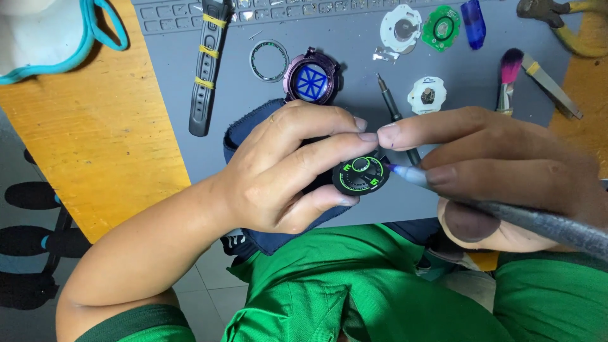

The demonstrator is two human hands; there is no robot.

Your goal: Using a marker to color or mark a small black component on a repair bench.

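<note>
Two bare hands meet at the centre of the view over a grey rubber work mat [354,88] that lies on a yellow wooden bench [95,133]. The left hand [285,171] is closed around a small round black watch dial with green markings [361,175], pinching it between thumb and fingers above a dark blue cloth [244,136]. The right hand [500,177] is clamped on a slim grey pen-like tool [538,221], whose blue tip touches the dial's edge at 3 o'clock.

Risks, judged from this pose: the tool tip could skid across the dial face and scratch the green print, since the dial is held in the air by fingertips alone. A slack pinch could drop the dial onto the person's green lap, or the floor, at 6 o'clock. An elbow swing could sweep loose parts off the mat.

Loose parts, largest first: a black rubber watch strap with yellow bands [207,63] at 11 o'clock; a purple metal watch case with a blue patterned face [311,79] at 12 o'clock; a white round plastic movement holder [401,28] and a green circular circuit board [441,26] at 1 o'clock; a small brush with pink bristles [508,76] at 2 o'clock.

No packages, labels or signs show.
</note>
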